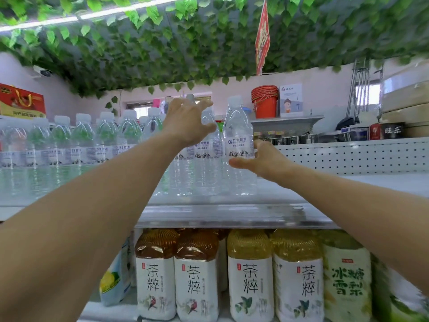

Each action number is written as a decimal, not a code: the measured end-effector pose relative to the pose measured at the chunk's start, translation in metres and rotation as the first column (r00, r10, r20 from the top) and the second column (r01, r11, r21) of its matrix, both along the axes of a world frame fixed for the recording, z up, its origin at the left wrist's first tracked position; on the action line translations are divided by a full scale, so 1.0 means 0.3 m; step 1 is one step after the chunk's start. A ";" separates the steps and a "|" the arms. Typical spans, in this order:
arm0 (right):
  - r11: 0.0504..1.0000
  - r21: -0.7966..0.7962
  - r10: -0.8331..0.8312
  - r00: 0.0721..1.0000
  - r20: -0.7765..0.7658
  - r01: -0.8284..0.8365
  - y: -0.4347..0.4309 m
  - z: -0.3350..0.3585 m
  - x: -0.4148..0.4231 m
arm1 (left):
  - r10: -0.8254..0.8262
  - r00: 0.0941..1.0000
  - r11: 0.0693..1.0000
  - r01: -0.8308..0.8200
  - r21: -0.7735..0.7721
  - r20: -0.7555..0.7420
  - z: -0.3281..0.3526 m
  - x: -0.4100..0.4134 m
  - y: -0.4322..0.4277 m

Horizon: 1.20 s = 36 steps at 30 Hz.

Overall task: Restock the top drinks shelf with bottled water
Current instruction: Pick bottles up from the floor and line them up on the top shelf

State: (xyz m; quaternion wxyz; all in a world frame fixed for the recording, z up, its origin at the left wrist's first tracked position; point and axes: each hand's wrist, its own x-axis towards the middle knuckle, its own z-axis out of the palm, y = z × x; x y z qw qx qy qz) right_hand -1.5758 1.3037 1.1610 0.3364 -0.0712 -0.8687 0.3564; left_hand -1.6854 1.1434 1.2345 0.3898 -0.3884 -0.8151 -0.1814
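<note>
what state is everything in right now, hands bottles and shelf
left hand: open, fingers spread, among the bottles
right hand: thumb and fingers round the end water bottle
end water bottle: upright, capped, on the top shelf
other water bottles: upright, capped, in rows
top shelf: partly stocked, bare on the right
tea bottles: upright, side by side, shelf below

Top shelf (329, 187): white deck, clear rail along front edge. Water btls (81, 140) stand upright on it, white caps, packed in rows from L edge to approx mid-span, several deep. End btl (238, 145) is rightmost, touching its neighbour. Perforated back panel (352, 156) behind R half. Lower shelf (109, 310): big tea btls (197, 275) side by side, 2 amber, 2 yellow; green-label btl (347, 282) just R of them.
</note>
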 end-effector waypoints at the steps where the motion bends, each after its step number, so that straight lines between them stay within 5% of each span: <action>1: 1.000 0.017 -0.014 1.000 0.022 0.014 0.007 -0.003 0.002 | 0.019 1.000 0.999 -0.019 -0.026 0.003 0.001 -0.012 0.007; 11: 0.959 0.154 -0.246 0.969 0.032 0.239 0.005 -0.078 -0.001 | 0.068 0.995 0.993 -0.075 -0.086 -0.075 -0.023 -0.032 0.021; 33: 0.966 0.192 -0.196 0.973 0.123 0.171 -0.011 -0.078 -0.009 | -0.004 1.000 0.998 0.006 -0.057 0.028 -0.053 0.022 -0.010; 36: 0.929 0.291 -0.240 0.971 0.001 0.229 -0.046 -0.083 0.074 | -0.075 0.997 0.997 0.075 -0.017 -0.024 -0.126 0.109 -0.062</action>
